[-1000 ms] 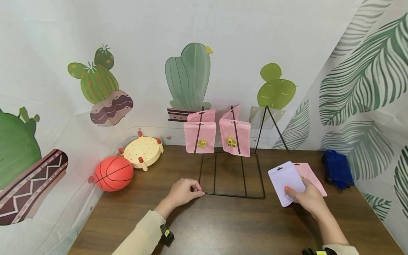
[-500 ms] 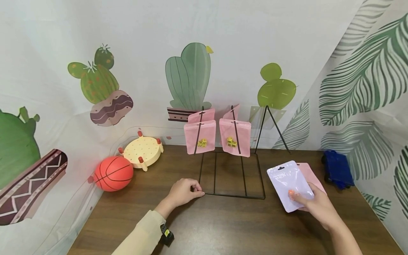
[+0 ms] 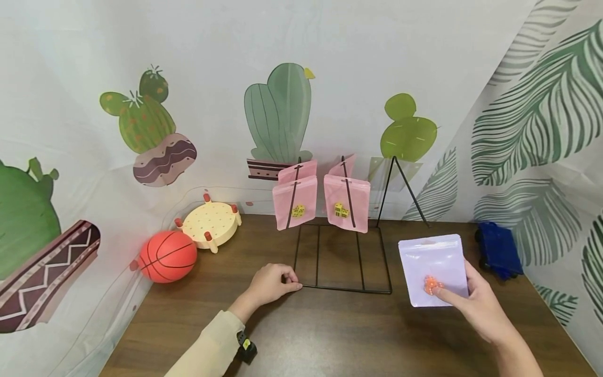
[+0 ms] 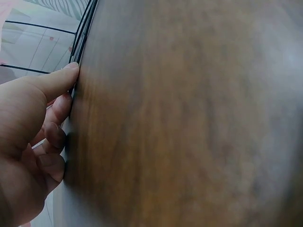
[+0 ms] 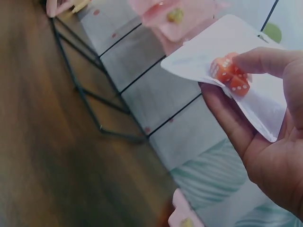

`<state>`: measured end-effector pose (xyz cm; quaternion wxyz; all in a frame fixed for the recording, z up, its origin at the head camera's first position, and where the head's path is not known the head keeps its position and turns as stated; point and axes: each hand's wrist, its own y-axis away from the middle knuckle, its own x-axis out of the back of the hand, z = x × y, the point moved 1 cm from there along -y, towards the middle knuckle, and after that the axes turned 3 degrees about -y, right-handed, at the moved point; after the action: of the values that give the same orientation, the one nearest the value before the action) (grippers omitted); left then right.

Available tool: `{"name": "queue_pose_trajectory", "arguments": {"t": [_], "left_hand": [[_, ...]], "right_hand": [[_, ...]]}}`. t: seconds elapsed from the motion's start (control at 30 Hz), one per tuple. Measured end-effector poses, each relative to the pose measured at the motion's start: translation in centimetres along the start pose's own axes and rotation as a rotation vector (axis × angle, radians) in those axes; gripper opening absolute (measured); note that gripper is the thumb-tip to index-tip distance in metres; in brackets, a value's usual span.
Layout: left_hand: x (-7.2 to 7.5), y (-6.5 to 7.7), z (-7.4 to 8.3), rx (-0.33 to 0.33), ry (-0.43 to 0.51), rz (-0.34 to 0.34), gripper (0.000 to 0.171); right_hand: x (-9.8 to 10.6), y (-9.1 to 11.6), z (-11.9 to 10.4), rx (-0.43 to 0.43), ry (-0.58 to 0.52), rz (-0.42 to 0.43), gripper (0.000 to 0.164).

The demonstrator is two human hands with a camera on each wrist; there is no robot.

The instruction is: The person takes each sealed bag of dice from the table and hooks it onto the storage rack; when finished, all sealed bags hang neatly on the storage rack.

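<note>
My right hand (image 3: 482, 309) holds a lavender zip pouch (image 3: 435, 259) upright to the right of the rack, thumb on its front face. Orange dice (image 5: 232, 73) lie against that pouch under the thumb in the right wrist view. My left hand (image 3: 273, 283) pinches the front left corner of a black wire display rack (image 3: 346, 289), its fingers curled in the left wrist view. Pink pouches hang from the rack's left hook (image 3: 306, 191) and middle hook (image 3: 335, 191), the front ones with yellow dice (image 3: 341, 210). The right hook (image 3: 411, 191) bears no pouch.
A pink pouch (image 5: 182, 213) shows at the bottom of the right wrist view; in the head view the lavender one hides it. A blue toy vehicle (image 3: 500, 251) stands far right. At the left are a red toy basketball (image 3: 168, 256) and a cream peg-legged disc (image 3: 210, 225).
The right hand has lifted the lavender pouch off the pink one and turned it upright, its front now facing me. The left hand stays at the rack; the hanging left front pouch has swung slightly.
</note>
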<state>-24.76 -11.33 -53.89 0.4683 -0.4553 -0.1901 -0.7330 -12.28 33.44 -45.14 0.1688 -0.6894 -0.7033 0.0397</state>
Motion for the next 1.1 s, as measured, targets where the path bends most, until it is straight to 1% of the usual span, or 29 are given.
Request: {"name": "queue_pose_trajectory", "arguments": {"t": [0.1, 0.2, 0.3, 0.37, 0.53, 0.8, 1.1], "left_hand": [[0.0, 0.0, 0.0, 0.0, 0.0, -0.002, 0.016], [0.0, 0.1, 0.0, -0.001, -0.001, -0.003, 0.016], [0.0, 0.1, 0.0, 0.001, 0.0, -0.004, 0.016], [0.0, 0.1, 0.0, 0.002, 0.001, -0.004, 0.016], [0.0, -0.1, 0.0, 0.003, -0.002, -0.005, 0.017], [0.0, -0.1, 0.0, 0.001, -0.001, -0.006, 0.016], [0.1, 0.0, 0.0, 0.004, -0.006, -0.007, 0.015]], "right_hand": [[-0.5, 0.0, -1.1, 0.039, -0.083, 0.006, 0.06], [-0.9, -0.2, -2.0, 0.087, -0.145, -0.001, 0.06], [-1.2, -0.4, -2.6, 0.135, -0.166, -0.004, 0.06], [-1.4, -0.5, -2.8, 0.162, -0.208, -0.006, 0.061], [-2.1, -0.8, -3.1, 0.177, -0.331, -0.008, 0.061], [-2.9, -1.4, -3.3, 0.181, -0.335, 0.0, 0.055], [-3.4, -1.9, -3.1, 0.181, -0.385, 0.01, 0.054]]}}
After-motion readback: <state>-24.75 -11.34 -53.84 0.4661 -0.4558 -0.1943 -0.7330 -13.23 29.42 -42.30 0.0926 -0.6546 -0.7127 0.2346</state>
